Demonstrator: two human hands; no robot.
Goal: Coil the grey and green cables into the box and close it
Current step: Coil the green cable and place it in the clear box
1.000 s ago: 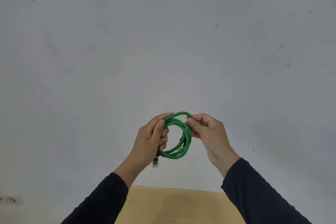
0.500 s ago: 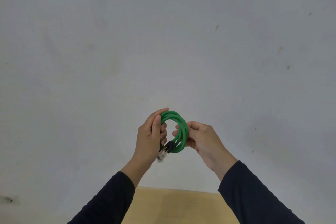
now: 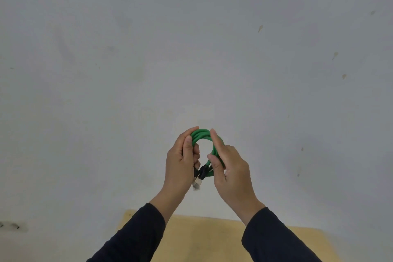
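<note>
So, left hand [image 3: 180, 166] is curled round the left side of the green cable [image 3: 201, 135], thumb laid up along the strands, fingers wrapped behind, gripping it. Right hand [image 3: 230, 168] holds the right side of the same coil: index finger stretched up over the top of the loop, thumb pressing in from the inside, other fingers curled behind the strands. Cable is wound into a small upright coil of several turns, held in the air between the 2 hands, above the surface and not touching it. Only the top arc and bits of the sides show; both hands cover much of the rest. Black plug boots [image 3: 203, 171] hang at the bottom of the coil between the palms, with a metal connector tip [image 3: 196, 183] poking out just below the left palm, blurred. Dark sleeves [image 3: 136, 234] cover both forearms to the wrist.

Outward: pale grey surface [image 3: 191, 49] fills nearly all the view, with a few small tan specks [image 3: 260, 28] scattered at right and upper left. Light wooden board [image 3: 202, 238] lies at the bottom edge, between and beneath the forearms, partly hidden by the sleeves. Dark marks [image 3: 12, 225] sit at the lower left edge, too blurred to tell what they are.
</note>
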